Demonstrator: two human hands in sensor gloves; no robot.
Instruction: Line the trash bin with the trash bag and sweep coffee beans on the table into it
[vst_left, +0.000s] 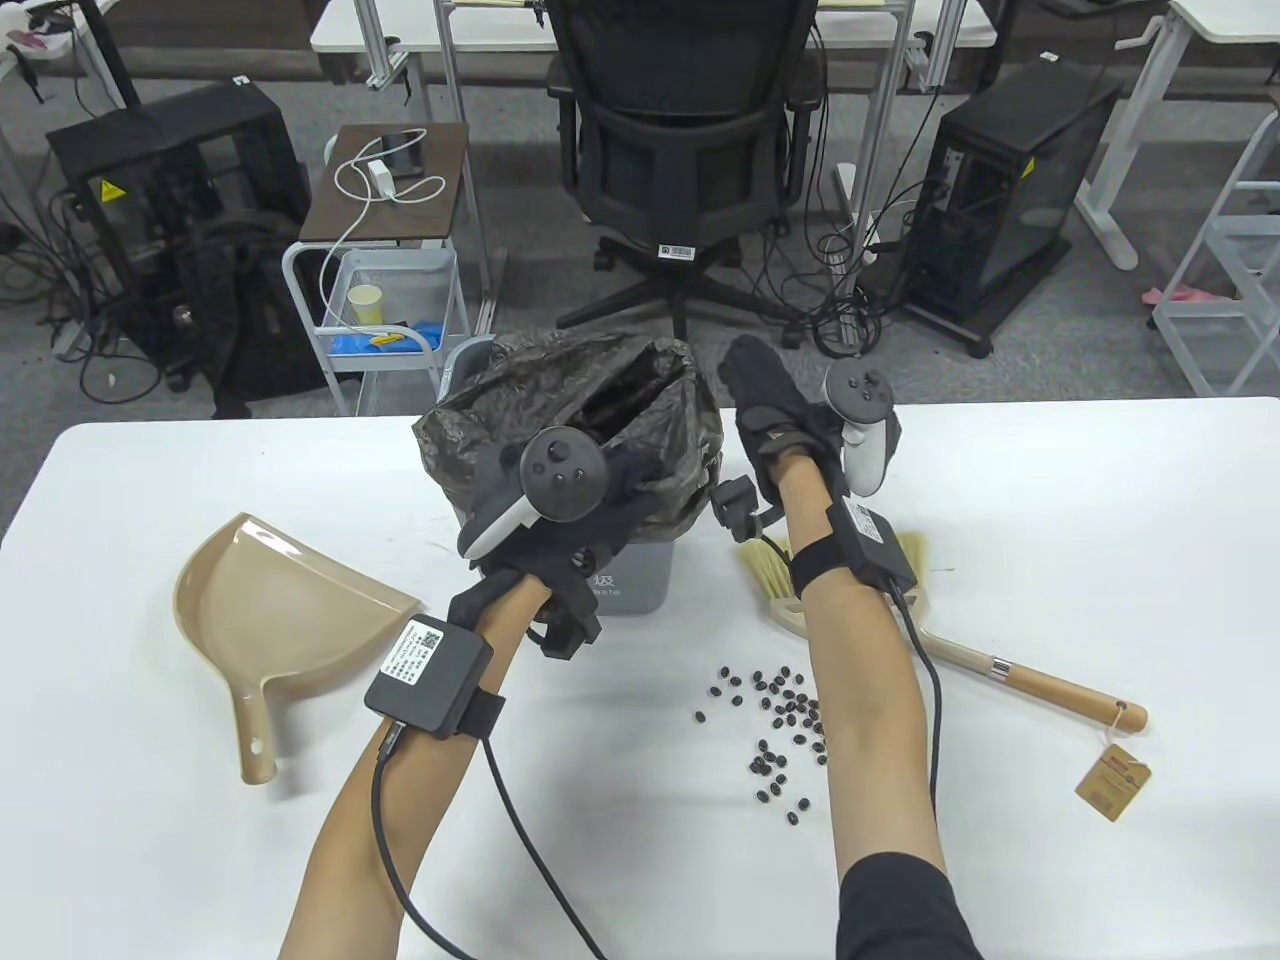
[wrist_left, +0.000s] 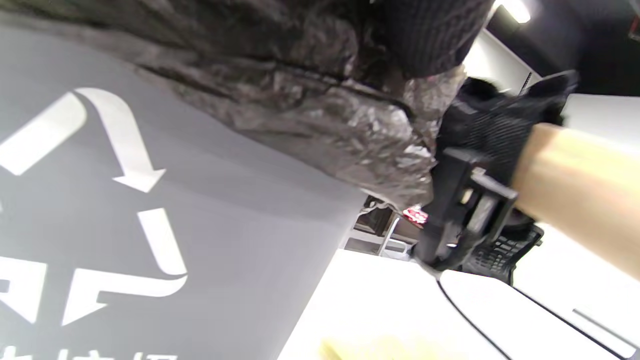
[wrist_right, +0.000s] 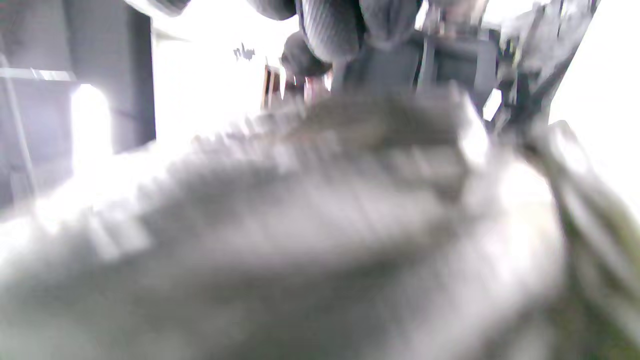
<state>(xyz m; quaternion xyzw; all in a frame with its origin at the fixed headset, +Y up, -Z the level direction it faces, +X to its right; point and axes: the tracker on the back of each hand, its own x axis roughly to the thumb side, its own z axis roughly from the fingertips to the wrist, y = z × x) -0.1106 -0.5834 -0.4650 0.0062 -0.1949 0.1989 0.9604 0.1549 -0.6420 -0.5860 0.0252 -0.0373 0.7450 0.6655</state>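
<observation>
A grey trash bin (vst_left: 630, 580) (wrist_left: 225, 225) stands mid-table with a dark trash bag (vst_left: 600, 400) (wrist_left: 300, 110) crumpled over its mouth and part-way down its sides. My left hand (vst_left: 600, 490) grips the bag at the bin's near rim; its tracker hides the fingers. My right hand (vst_left: 765, 395) (wrist_left: 495, 125) is right against the bag's right edge, fingers pointing away; whether it holds the plastic is unclear. The right wrist view is blurred, showing only the fingers (wrist_right: 330, 25) above the bag (wrist_right: 325, 225). Coffee beans (vst_left: 775, 715) lie scattered in front of the bin, by my right forearm.
A beige dustpan (vst_left: 285, 610) lies left of the bin. A wooden-handled brush (vst_left: 1000, 670) with a paper tag (vst_left: 1112, 780) lies to the right, partly under my right forearm. Beyond the table's far edge stand an office chair (vst_left: 690, 130) and a white cart (vst_left: 385, 300).
</observation>
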